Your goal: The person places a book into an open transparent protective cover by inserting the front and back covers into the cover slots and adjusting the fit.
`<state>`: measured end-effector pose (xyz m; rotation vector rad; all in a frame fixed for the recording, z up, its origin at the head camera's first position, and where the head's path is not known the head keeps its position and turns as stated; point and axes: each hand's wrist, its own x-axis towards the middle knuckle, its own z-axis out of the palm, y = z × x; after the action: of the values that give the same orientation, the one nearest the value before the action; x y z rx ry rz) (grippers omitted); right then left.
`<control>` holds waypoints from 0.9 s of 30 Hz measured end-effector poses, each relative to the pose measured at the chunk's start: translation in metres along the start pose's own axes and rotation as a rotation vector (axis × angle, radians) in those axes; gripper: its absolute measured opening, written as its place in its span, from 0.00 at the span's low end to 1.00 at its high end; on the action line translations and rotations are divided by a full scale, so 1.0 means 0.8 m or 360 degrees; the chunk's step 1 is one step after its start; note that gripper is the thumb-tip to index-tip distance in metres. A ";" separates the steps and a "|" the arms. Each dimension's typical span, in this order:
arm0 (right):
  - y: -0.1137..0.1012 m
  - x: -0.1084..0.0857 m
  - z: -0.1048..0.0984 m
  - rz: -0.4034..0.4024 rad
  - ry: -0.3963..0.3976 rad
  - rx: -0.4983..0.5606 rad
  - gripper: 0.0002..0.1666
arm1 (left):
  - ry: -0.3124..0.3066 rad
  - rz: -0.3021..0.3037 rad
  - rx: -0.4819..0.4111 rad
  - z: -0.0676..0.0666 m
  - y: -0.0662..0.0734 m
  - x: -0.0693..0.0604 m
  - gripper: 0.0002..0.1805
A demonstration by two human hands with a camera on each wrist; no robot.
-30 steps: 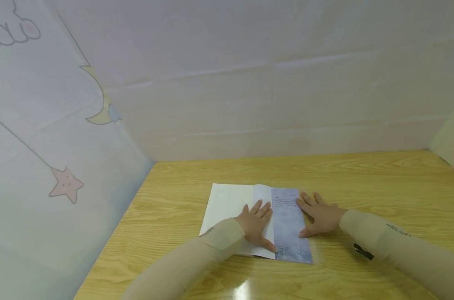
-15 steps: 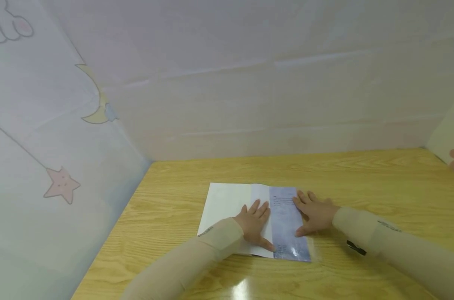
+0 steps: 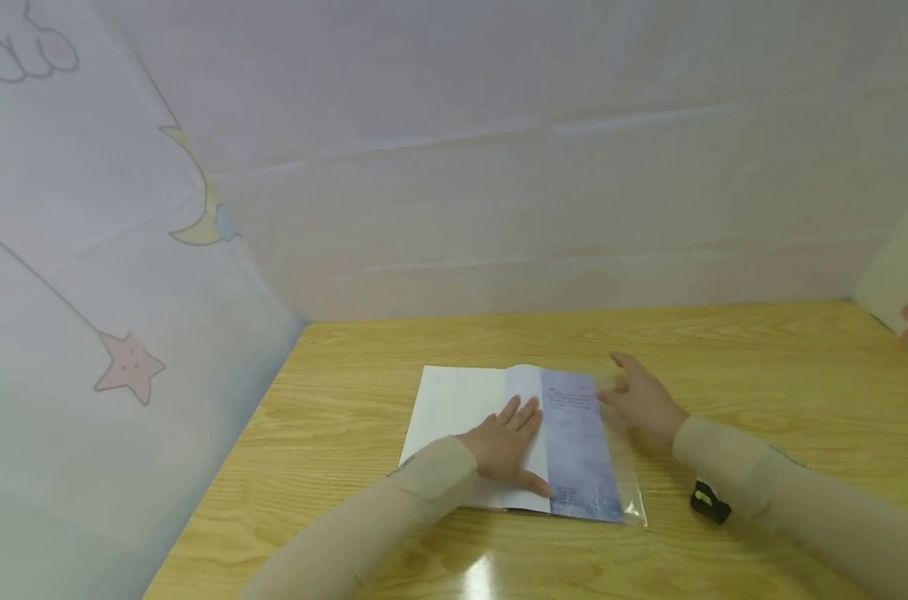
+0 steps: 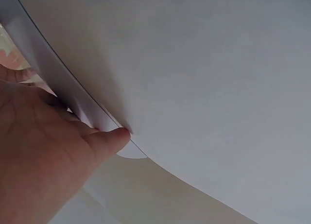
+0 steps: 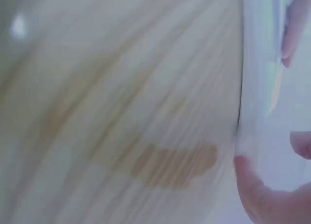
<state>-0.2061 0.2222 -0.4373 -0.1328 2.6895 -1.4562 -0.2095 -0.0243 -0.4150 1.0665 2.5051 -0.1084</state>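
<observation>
An open book lies on the wooden table, its blank white page (image 3: 454,400) on the left and a purple printed flap (image 3: 579,450) on the right. Along the flap's outer side runs a strip of clear plastic (image 3: 630,483). My left hand (image 3: 504,446) rests spread on the white part beside the flap, thumb over the flap's lower edge. My right hand (image 3: 643,404) is at the flap's upper right edge, with one finger stretched away. In the right wrist view its thumb (image 5: 255,187) meets the plastic's edge, another fingertip (image 5: 301,144) apart from it.
A small black object (image 3: 709,502) is by the right sleeve, on or under the wrist. The table (image 3: 348,375) meets a pale wall sheet (image 3: 423,208) at the back and a decorated sheet (image 3: 131,367) at the left.
My right hand has lifted off the flap and turned, its spread fingers drawing up and away to the right. More of the clear plastic strip shows. My left hand has stayed in place.
</observation>
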 end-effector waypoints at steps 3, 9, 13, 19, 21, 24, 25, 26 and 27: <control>0.000 -0.002 -0.004 0.0155 -0.0062 0.0269 0.45 | 0.0026 0.0012 -0.0023 0.002 -0.003 -0.002 0.59; 0.001 -0.004 0.000 0.0314 -0.0144 0.0771 0.39 | 0.0081 0.0040 -0.0071 0.003 -0.006 -0.005 0.59; -0.001 0.000 0.009 0.0253 -0.0212 0.0944 0.31 | 0.0099 0.0063 -0.0084 0.004 -0.011 -0.006 0.59; -0.005 0.004 0.013 0.0123 -0.0342 0.0973 0.29 | 0.0093 0.0140 -0.0086 0.006 -0.016 -0.005 0.60; -0.007 0.005 0.012 0.0099 -0.0394 0.0985 0.30 | 0.0083 0.0139 -0.0097 0.003 -0.015 -0.007 0.61; -0.010 0.006 0.012 0.0098 -0.0432 0.0996 0.30 | 0.0092 0.0121 -0.0122 0.002 -0.013 -0.009 0.60; -0.011 0.006 0.012 0.0102 -0.0435 0.1001 0.30 | 0.0101 0.0117 -0.0132 0.002 -0.013 -0.010 0.60; -0.012 0.006 0.013 0.0113 -0.0432 0.1006 0.30 | 0.0110 0.0113 -0.0142 0.002 -0.013 -0.010 0.60; -0.013 0.006 0.014 0.0122 -0.0435 0.1014 0.30 | 0.0121 0.0112 -0.0146 0.003 -0.013 -0.010 0.60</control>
<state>-0.2096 0.2068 -0.4348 -0.1658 1.8949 -2.0085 -0.2108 -0.0374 -0.4148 1.1392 2.5099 0.0677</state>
